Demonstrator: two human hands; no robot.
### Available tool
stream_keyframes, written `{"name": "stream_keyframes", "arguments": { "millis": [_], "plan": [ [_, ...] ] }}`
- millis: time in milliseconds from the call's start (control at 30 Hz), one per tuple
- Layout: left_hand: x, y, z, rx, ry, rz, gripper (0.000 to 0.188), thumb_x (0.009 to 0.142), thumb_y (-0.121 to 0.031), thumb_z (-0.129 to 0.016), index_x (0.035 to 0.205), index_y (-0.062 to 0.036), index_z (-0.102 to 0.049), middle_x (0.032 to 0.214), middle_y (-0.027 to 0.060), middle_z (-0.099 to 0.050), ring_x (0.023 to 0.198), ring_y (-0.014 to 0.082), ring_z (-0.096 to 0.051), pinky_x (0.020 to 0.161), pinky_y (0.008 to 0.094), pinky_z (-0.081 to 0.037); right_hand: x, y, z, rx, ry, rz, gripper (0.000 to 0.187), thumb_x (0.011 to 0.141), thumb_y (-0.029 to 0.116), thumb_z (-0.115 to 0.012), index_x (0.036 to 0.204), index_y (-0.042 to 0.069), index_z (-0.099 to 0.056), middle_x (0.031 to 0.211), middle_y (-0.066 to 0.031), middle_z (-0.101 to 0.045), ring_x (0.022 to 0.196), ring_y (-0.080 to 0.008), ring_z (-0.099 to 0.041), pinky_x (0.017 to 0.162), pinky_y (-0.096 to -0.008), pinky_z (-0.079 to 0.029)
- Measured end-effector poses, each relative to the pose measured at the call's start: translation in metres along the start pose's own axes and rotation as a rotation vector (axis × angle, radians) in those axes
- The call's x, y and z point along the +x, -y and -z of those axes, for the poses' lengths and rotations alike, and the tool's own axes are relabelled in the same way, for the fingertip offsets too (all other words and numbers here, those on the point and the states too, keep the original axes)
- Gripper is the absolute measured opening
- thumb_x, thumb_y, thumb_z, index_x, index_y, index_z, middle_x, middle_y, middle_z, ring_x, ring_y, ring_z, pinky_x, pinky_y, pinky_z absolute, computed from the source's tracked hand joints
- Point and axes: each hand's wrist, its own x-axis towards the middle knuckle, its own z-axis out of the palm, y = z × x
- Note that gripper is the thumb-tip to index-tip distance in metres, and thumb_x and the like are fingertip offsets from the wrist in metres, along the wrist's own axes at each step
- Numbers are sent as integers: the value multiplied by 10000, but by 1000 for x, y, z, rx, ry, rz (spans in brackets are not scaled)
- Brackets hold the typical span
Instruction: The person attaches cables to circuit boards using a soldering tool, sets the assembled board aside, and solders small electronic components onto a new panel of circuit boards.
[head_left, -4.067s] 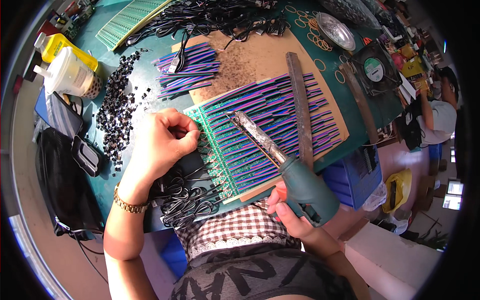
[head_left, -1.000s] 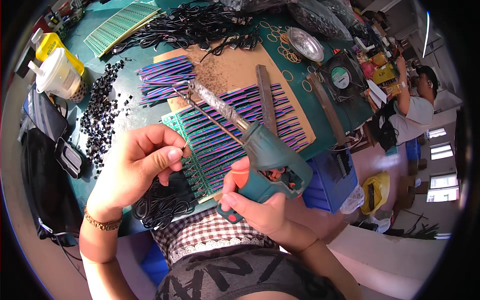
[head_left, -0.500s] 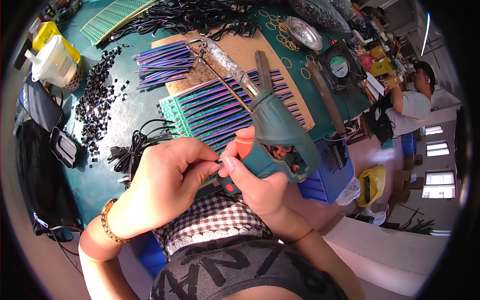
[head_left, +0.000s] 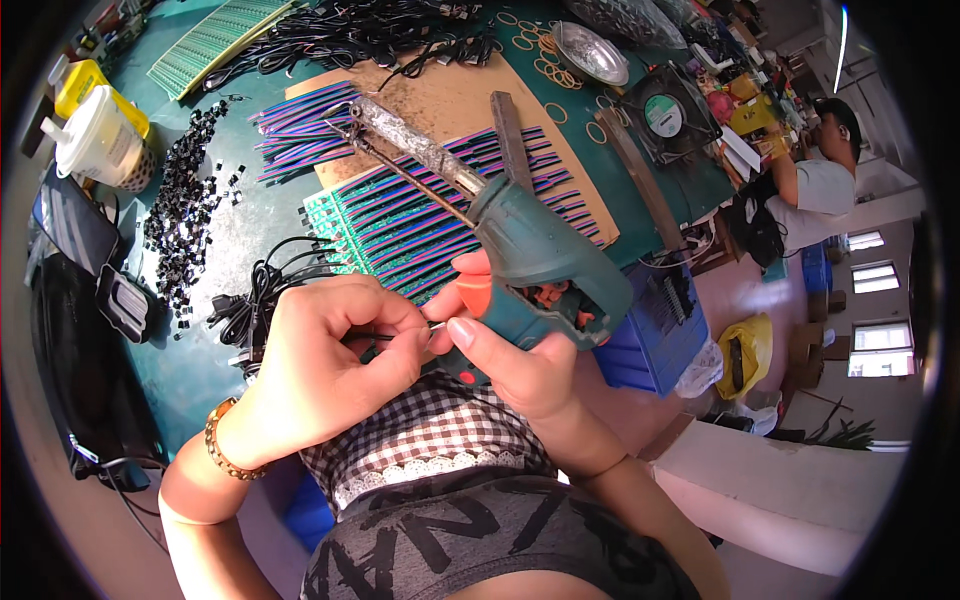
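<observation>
My left hand [head_left: 325, 365], with a gold watch band at the wrist, is closed in a pinch on a thin black cable [head_left: 381, 337]. The cable's small bare wire tip shows between both hands' fingertips. In my right hand [head_left: 525, 378] is a teal soldering gun [head_left: 550, 245] with an orange trigger, its nozzle and thin feed tube pointing up and left. My right thumb and index finger come together at the wire tip. Beneath the gun lies a green circuit-board panel [head_left: 330, 222] with rows of multicoloured ribbon wires [head_left: 415, 225]. Palms and inner fingers are partly hidden.
Cardboard [head_left: 470, 95] lies under the panel, with a metal bar [head_left: 509, 140] across the wires. Small black connectors [head_left: 180, 215] are piled left, near a plastic tub [head_left: 100, 140]. A black cable bundle [head_left: 265, 295] lies beside my left hand. A fan [head_left: 664, 115] stands right; a person [head_left: 825, 170] sits beyond.
The view has shifted slightly, so the bench things sit a little further left. My left fingers have turned slightly, and more of the black cable shows. The soldering gun stays in my right hand.
</observation>
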Motion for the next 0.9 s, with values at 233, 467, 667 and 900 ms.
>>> {"name": "stream_keyframes", "arguments": {
  "millis": [233, 467, 667, 900],
  "plan": [
    [-1, -2, 8, -371, 178, 334, 96, 795, -21, -660, 719, -3, -605, 696, -27, -584, 603, 18, -476, 532, 183, -360, -11, 1, 3, 73, 56, -35, 440, 828, -40, -580, 1240, 13, -436, 951, -171, -631, 740, -151, -621, 631, -260, -514],
    [3, 6, 11, -477, 241, 386, 76, 822, -31, -657, 782, 14, -611, 745, -5, -631, 660, 20, -542, 591, 186, -436, -8, -8, 4, -4, 130, 64, 481, 834, -101, -548, 1267, 56, -409, 945, -160, -612, 781, -161, -611, 669, -260, -513],
    [5, 8, 11, -524, 264, 393, 79, 844, -55, -650, 801, 8, -626, 738, -1, -630, 629, 20, -512, 578, 179, -408, -7, -3, 2, -172, 153, 63, 473, 844, -104, -535, 1275, 17, -380, 920, -139, -617, 783, -165, -613, 720, -277, -521],
    [9, 14, 15, -704, 348, 560, 154, 851, -159, -680, 843, -7, -663, 781, 31, -657, 589, 43, -494, 536, 177, -379, -6, 5, 4, -269, 131, 40, 158, 853, -65, -542, 999, -22, -582, 866, -90, -625, 745, -118, -606, 693, -250, -515]
  ]
}}
